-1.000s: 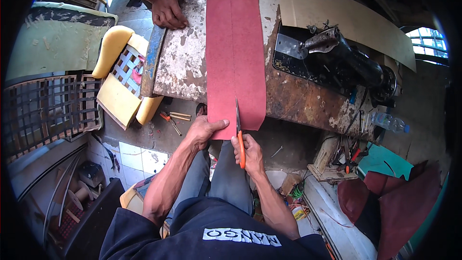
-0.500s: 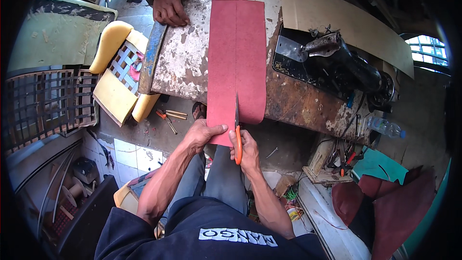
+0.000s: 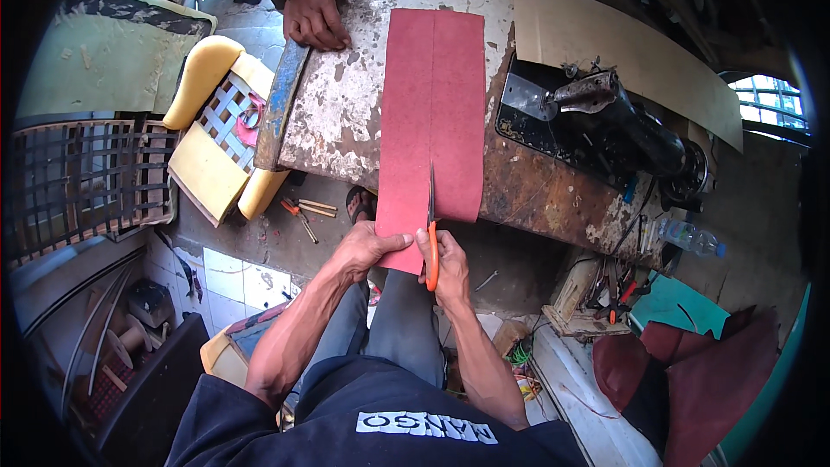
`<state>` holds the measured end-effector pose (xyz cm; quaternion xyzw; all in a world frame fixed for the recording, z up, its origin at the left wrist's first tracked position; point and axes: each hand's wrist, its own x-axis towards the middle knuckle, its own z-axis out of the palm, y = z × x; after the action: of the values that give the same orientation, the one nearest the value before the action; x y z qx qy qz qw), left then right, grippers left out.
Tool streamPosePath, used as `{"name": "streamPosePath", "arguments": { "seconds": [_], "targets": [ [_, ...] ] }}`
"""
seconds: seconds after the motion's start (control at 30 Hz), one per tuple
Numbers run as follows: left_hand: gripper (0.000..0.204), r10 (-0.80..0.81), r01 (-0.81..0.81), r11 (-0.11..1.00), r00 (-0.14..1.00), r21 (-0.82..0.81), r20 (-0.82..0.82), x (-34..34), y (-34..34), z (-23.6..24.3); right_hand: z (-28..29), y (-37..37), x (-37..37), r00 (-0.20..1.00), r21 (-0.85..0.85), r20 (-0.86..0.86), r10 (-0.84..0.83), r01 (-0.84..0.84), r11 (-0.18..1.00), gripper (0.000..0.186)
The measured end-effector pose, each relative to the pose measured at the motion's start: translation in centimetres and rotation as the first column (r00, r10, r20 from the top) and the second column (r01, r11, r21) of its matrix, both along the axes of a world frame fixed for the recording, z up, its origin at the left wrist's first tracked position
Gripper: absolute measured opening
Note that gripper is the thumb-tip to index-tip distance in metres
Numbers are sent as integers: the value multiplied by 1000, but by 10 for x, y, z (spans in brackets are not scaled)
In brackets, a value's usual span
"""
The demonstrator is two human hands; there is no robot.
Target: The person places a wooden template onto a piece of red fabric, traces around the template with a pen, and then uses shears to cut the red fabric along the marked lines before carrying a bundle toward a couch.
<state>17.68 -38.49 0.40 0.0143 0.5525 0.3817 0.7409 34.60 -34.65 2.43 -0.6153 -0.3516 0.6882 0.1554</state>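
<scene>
Head view. Scuffed white-and-brown tabletop [image 3: 339, 108]; over its near edge, long rectangular dull-red sheet [image 3: 408, 121], long axis near to far, extending away from both hands. Left hand [image 3: 361, 252] pinches its near end, left side. Right hand [image 3: 453, 270] grips orange-handled metal scissors [image 3: 433, 270], blades pointing far, along the sheet's faint lengthwise line.

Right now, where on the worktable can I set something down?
Bare tabletop lies between the red sheet and blue left edge, nearer you than the co-worker's hand; also the brown strip before the sewing machine. Crowded: right rear, with machine and tan board.
</scene>
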Motion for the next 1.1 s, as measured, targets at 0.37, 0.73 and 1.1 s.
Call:
{"name": "streamPosePath", "arguments": {
  "seconds": [0.37,0.73,1.1],
  "targets": [
    [41,-58,58,998,998,-14,-10,1,-3,4,-10,10,0,994,55,87,68,-73,996,50],
    [41,-17,17,999,1000,-30,6,-2,-8,5,1,19,-11,999,10,35,16,-16,1000,47],
    [42,10,-9,999,1000,-34,18,-2,-9,8,0,29,-17,999,28,46,21,-23,999,48]
  ]
}}
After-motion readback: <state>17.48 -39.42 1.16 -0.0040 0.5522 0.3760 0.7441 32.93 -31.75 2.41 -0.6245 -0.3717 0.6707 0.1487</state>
